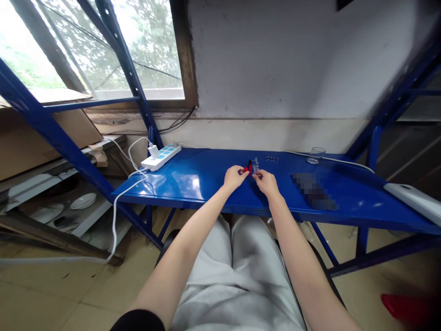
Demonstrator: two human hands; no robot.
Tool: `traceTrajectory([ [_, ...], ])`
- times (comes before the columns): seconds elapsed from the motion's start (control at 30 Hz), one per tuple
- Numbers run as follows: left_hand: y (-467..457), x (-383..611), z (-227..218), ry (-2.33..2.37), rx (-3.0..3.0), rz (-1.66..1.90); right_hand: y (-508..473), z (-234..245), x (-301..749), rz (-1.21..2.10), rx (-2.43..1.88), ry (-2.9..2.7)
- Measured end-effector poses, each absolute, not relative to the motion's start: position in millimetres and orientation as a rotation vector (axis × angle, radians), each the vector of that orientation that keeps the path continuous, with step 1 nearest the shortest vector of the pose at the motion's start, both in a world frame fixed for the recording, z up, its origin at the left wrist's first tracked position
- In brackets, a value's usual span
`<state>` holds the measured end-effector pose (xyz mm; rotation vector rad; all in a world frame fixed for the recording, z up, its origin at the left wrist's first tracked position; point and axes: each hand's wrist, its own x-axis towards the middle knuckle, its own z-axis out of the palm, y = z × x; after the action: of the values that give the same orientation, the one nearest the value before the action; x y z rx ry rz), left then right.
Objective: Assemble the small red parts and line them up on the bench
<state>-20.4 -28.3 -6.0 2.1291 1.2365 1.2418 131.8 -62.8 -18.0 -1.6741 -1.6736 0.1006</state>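
Both my hands rest on a blue metal table [193,184], close together near its middle. My left hand [234,177] is closed around a small red and black tool [247,169]. My right hand [265,181] is closed in a pinch on a small clear plastic part [255,165], which stands right beside the tool's tip. A short row of tiny dark pieces [272,159] lies on the table just behind my right hand.
A white power strip [161,156] with a plugged-in charger and white cable sits at the table's back left. A small glass cup [316,154] stands at the back right. A flat white device [413,200] lies at the right edge. Blue rack posts flank the table.
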Motion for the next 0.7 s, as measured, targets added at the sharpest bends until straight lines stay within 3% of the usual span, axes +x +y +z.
traceTrajectory([
  [0.7, -34, -3, -13, 1.527, 2.216, 0.95, -63, -15, 132, 0.065, -1.997, -1.645],
])
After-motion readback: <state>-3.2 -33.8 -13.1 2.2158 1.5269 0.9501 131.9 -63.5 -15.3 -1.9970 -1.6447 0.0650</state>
